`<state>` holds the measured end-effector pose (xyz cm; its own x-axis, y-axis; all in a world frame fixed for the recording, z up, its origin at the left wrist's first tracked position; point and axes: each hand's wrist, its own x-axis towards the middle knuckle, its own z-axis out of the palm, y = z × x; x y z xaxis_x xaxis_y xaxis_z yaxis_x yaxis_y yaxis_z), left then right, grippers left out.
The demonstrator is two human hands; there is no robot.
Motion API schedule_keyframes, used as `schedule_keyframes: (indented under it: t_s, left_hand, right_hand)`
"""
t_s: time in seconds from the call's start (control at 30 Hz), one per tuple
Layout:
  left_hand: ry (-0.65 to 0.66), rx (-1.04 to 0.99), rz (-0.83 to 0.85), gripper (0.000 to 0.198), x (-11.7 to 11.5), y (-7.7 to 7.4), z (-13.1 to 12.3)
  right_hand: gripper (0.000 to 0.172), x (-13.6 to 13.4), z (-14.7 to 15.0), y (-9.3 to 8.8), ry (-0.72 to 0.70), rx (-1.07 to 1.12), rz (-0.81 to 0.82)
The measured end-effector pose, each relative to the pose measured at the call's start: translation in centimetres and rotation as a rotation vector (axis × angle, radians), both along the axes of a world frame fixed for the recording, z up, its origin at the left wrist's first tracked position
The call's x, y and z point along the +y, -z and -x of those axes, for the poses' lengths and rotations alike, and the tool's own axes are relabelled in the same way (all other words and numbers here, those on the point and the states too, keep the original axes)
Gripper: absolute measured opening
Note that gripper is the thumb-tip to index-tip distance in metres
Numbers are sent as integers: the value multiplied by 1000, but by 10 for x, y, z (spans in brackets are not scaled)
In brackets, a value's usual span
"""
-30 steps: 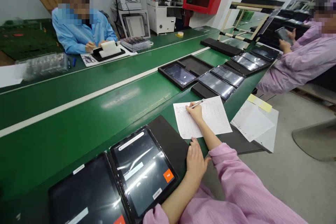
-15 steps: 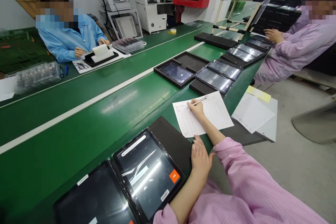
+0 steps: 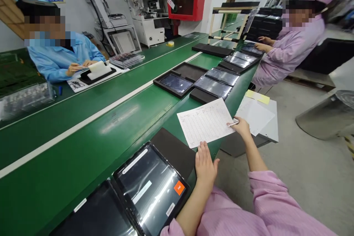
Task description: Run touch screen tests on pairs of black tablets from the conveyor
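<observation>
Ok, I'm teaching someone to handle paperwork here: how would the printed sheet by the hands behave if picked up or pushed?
The sheet looks like one thin page, so it is probably light and floppy, likely to sag if lifted by a corner. The green table beneath it looks smooth, so a push might slide it easily.

Leftmost tablet (image 3: 94, 212) cut off by bottom edge; sheet (image 3: 206, 122) illegible.

A white sheet (image 3: 204, 121) printed with a grey grid contrasts with a green bench (image 3: 83, 162) crossed by a white line (image 3: 83, 125) and with pink, finely striped sleeves (image 3: 272, 191). A black tablet (image 3: 129, 180) bears white labels (image 3: 142, 191) and an orange square (image 3: 179, 187); a co-worker's jacket (image 3: 45, 61) is light blue.
</observation>
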<state>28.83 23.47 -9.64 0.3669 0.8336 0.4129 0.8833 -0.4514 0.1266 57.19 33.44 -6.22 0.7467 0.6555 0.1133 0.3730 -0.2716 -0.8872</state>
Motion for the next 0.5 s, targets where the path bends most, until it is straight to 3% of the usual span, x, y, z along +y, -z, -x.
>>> schedule_keyframes:
  t_s: [0.17, 0.33, 0.5]
  left_hand:
    - [57, -24, -48, 77, 6, -12, 7]
    - [90, -3, -162, 71, 11, -12, 12]
    - [87, 0, -218, 70, 11, -16, 14]
  right_hand:
    - [32, -21, -40, 13, 80, 50, -191]
    - [28, -61, -111, 17, 399, 86, -432]
    - [32, -90, -180, 14, 591, 124, -474]
